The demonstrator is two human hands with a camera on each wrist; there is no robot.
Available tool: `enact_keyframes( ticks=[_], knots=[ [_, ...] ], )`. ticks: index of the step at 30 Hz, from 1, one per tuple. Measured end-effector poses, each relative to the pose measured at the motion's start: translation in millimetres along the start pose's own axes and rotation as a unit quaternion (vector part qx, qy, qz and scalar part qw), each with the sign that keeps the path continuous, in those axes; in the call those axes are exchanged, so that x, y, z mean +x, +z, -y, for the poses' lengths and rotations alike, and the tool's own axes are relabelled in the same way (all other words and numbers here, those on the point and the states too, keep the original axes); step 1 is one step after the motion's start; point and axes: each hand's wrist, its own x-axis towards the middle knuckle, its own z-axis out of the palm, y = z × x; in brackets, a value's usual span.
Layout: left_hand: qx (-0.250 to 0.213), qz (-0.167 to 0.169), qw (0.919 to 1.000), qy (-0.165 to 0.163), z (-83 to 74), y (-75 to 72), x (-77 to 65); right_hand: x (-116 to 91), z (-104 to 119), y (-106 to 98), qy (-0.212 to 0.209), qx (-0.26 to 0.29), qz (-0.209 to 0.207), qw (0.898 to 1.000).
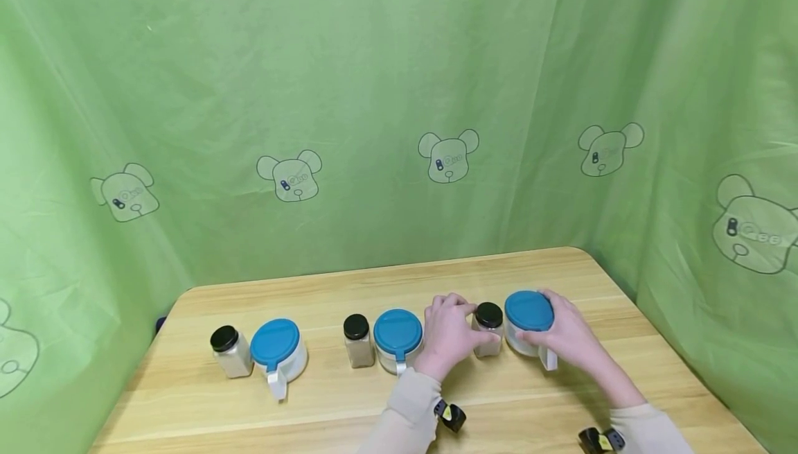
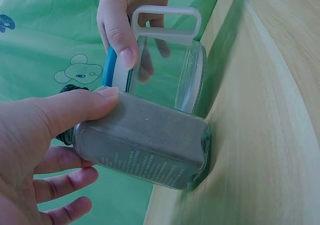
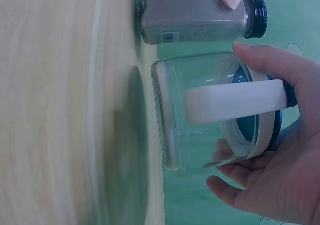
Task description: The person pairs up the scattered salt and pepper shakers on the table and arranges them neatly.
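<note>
My left hand (image 1: 450, 333) pinches a square glass spice jar (image 1: 489, 347) with a black cap between thumb and index finger. In the left wrist view this spice jar (image 2: 145, 130) shows greyish powder inside and small print; the other fingers are spread off it. To the right, my right hand (image 1: 567, 333) grips a round clear glass seasoning pot (image 1: 528, 310) around its blue lid. Its white handle (image 3: 235, 102) points toward me in the right wrist view, and its base is close over the tabletop. The two containers stand side by side, upright.
On the wooden table (image 1: 337, 412), a second spice jar (image 1: 359, 350) and blue-lidded pot (image 1: 397, 333) stand at the middle, just left of my left hand. Another such spice jar (image 1: 232, 353) and pot (image 1: 276, 343) stand farther left. Green bear-print curtain (image 1: 374, 93) encloses the table's back and sides.
</note>
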Motion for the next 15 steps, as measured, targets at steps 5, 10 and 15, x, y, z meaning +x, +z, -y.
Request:
enact_keyframes(
  ticks=[5, 10, 15],
  knots=[
    [-0.002, 0.001, 1.0, -0.001, 0.1, 0.4, 0.3, -0.6, 2.8, -0.1, 0.009, -0.004, 0.007, 1.0],
    [0.0, 0.0, 1.0, -0.002, 0.8, 1.4, 0.6, -0.5, 3.5, 0.0, 0.012, -0.005, 0.011, 1.0],
    [-0.002, -0.001, 1.0, -0.002, 1.4, 2.2, 0.5, -0.3, 3.4, 0.6, 0.012, -0.006, 0.014, 1.0]
  ],
)
